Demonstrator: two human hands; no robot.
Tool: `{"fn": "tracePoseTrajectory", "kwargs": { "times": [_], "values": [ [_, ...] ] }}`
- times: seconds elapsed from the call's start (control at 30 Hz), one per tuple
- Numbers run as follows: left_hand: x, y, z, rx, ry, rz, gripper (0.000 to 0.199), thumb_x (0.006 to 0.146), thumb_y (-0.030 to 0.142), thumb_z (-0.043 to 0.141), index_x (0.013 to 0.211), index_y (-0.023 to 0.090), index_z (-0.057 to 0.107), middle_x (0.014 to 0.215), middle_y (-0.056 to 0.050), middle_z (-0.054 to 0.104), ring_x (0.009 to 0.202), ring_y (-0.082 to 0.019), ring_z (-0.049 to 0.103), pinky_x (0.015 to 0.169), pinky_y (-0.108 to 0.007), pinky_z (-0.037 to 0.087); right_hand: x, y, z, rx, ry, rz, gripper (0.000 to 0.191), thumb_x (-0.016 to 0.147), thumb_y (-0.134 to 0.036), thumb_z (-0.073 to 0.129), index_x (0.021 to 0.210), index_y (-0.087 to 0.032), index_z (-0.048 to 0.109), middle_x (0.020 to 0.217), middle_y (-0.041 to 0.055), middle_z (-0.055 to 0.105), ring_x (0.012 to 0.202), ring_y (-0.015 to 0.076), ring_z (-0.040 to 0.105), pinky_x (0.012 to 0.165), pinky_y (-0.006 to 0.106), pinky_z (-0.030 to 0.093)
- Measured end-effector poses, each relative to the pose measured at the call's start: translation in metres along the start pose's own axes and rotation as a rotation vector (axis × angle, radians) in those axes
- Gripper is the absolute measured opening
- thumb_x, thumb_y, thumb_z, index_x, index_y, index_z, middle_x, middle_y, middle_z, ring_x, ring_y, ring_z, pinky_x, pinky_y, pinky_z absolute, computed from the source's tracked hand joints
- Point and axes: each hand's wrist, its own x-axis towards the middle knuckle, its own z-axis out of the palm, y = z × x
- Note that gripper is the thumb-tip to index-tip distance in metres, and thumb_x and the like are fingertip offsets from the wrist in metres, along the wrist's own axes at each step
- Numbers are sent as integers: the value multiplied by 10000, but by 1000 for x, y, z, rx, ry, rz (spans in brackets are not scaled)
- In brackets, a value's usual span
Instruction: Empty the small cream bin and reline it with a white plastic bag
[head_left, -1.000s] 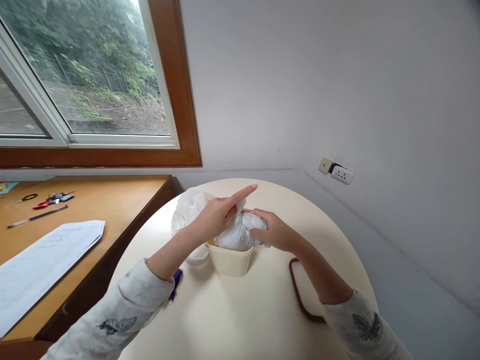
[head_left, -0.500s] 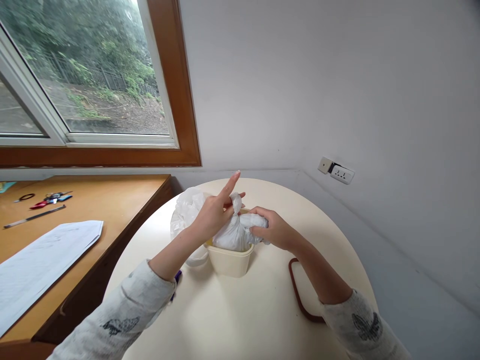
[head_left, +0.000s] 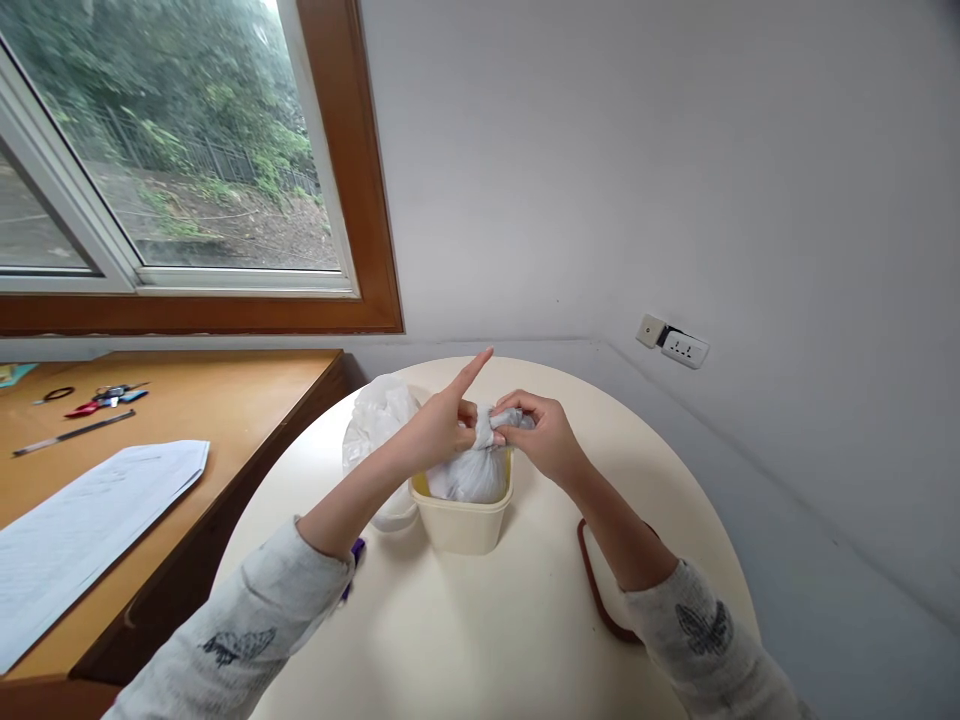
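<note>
White bag [head_left: 480, 478], pinched in both hands [head_left: 553, 440]; left forefinger [head_left: 472, 374] — straight, raised

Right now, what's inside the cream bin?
A white bag, its twisted top held by the left hand and right hand. It hides its contents and the floor of the cream bin.

Left arm [head_left: 356, 500] and right arm [head_left: 622, 530] reach forward, angling inward! Left hand [head_left: 435, 432] juts one finger [head_left: 472, 372] up and away, others curled; right hand [head_left: 549, 438], just beside it, pinches, thumb [head_left: 514, 437] opposite bent fingers [head_left: 519, 400], forearms bare below the elbows.
</note>
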Motion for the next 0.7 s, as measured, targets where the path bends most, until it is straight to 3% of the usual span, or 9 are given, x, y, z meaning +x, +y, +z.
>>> {"fn": "tracePoseTrajectory", "kwargs": {
  "times": [0.1,0.2,0.33,0.5,0.7],
  "values": [
    [1,-4,1,-62,-69,-7,817,657,107,572,1380,266,224,657,39,569,619,-112,519,562,-208,387,0,-2,-2,-85,-22,-73,169,596,-132,620,744,-209,594,847,-5,496,766,133,476,676,250,393],
    [1,-4,0,-118,-173,-20,779,637,63,538,1342,251,265,709,27,556,639,-107,503,540,-198,367,-1,-8,-7,-158,-199,-129,369,617,-72,556,936,-254,598,947,8,496,889,154,483,765,275,402],
    [1,-1,1,-192,-265,-37,726,636,39,510,1295,230,274,767,19,533,657,-97,483,543,-193,357,-3,-14,-10,-328,-344,-233,319,650,-44,473,861,-242,607,990,24,510,986,182,476,886,338,360],
    [1,-5,5,-258,-225,-8,615,632,43,542,1183,234,348,760,36,504,711,-97,481,610,-204,370,-3,-14,-11,-389,-350,-308,217,627,-50,480,768,-215,489,944,25,527,870,170,516,791,313,405],
    [0,-19,12,-465,-80,-48,404,685,78,547,1035,230,415,701,45,519,616,-78,455,553,-191,338,-5,-8,-15,-342,-343,-360,170,647,-54,491,718,-204,451,1072,62,502,948,178,510,833,323,392]
  ]
}}
